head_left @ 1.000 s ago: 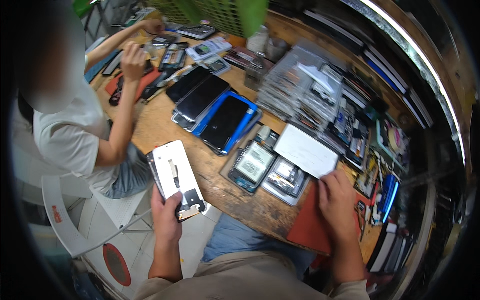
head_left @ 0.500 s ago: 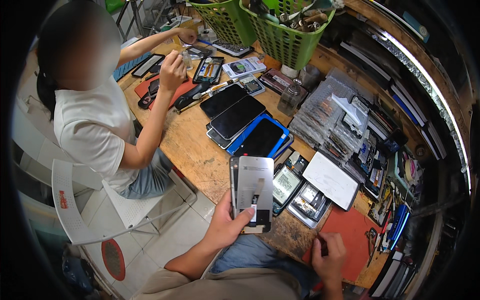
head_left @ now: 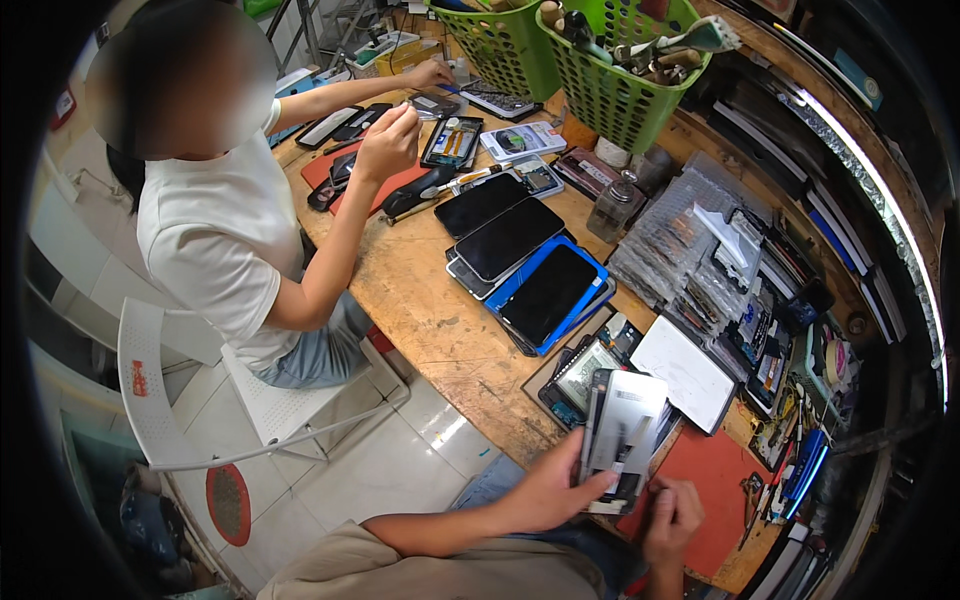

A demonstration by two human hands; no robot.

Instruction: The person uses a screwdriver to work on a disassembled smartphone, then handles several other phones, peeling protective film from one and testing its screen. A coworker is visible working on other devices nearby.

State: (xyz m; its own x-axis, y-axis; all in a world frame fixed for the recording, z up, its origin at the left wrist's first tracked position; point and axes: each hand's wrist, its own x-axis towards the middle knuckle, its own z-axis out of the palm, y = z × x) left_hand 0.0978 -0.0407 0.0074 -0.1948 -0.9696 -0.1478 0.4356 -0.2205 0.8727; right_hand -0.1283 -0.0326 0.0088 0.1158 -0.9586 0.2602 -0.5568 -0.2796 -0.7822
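My left hand (head_left: 555, 487) grips a phone screen (head_left: 636, 405) by its lower part, thumb on top. Its silver back faces up, with a flat ribbon cable near the middle. A second dark-edged panel lies beneath it in the same grip. My right hand (head_left: 673, 522) is just below and to the right, at the edge of a red mat (head_left: 703, 470). Its fingers are curled in, and whatever they may hold is hidden. Under and beyond the held screen lie an opened phone (head_left: 588, 375) and a white tablet-like panel (head_left: 685, 360).
Several dark phone screens (head_left: 510, 238) are stacked at mid-bench, beside a blue-framed one (head_left: 548, 295). Bubble-wrapped parts (head_left: 672, 235), a glass jar (head_left: 614, 207) and a green tool basket (head_left: 625, 95) stand behind. Screwdrivers (head_left: 785, 465) lie right. Another person (head_left: 215, 230) works at left.
My left hand has carried the screen to the right, over the opened phones and close to my right hand. The view has shifted a little. The other person's far hand has moved slightly.
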